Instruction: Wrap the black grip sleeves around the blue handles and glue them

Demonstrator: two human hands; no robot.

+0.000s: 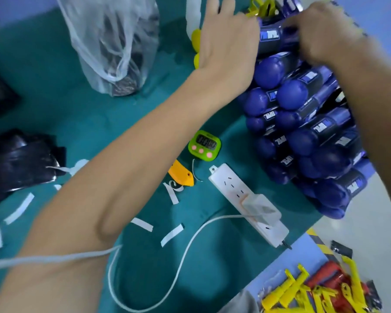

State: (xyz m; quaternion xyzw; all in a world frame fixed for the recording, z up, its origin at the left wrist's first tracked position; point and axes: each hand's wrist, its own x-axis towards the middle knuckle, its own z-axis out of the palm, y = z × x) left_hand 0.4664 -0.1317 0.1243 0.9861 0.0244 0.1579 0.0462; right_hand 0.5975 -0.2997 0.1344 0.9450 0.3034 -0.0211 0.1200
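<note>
From where I stand, the bench (54, 109) wears a creased teal cloth, spreading left of and below the left hand (226, 41). Beyond its far edge, up and left of that hand, a pale blue surface (20, 10) shows. Below the right hand (332, 35) lies pale grey floor (359, 222), then yellow-and-black tape (318, 241) beside a light blue panel (291, 267). The light is soft and even.

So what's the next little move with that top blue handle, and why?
Probably settle the top handle onto the pile and let go. The right hand grips it, the left hand presses its end, it already wears a black sleeve, and it sits atop other sleeved handles.
</note>
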